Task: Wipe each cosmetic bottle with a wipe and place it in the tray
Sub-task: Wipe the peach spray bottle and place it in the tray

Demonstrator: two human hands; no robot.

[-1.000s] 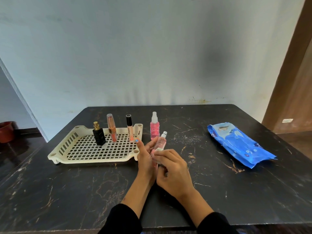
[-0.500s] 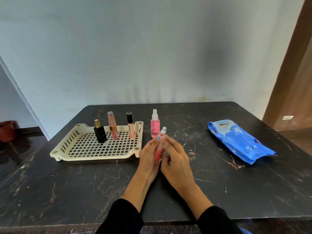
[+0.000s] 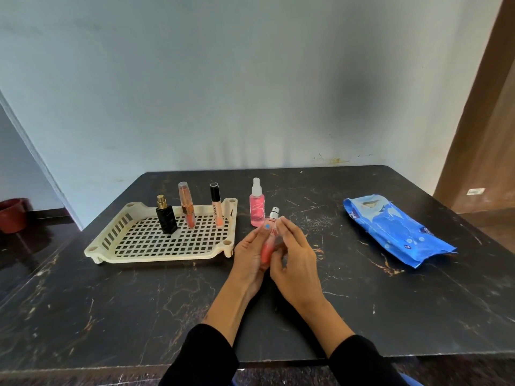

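A small pink spray bottle (image 3: pixel 269 240) with a silver nozzle is held upright just above the table. My left hand (image 3: pixel 250 253) grips it from the left. My right hand (image 3: pixel 295 253) wraps it from the right; a wipe between the fingers is not plainly visible. A second pink spray bottle (image 3: pixel 257 206) with a clear cap stands on the table behind them. The cream slotted tray (image 3: pixel 117 246) at the left holds a black perfume bottle (image 3: pixel 166 220), a peach tube (image 3: pixel 187 207) and a slim gloss tube (image 3: pixel 216 207), all upright.
A blue pack of wipes (image 3: pixel 395 228) lies at the right on the dark marble table (image 3: pixel 111 316). A wall stands behind the table, a wooden door at the far right, and a red pot (image 3: pixel 12 214) on the floor at the far left.
My right hand has slid up along the bottle, from low on its body to near the nozzle. The camera view shifted slightly. The left hand keeps its hold.
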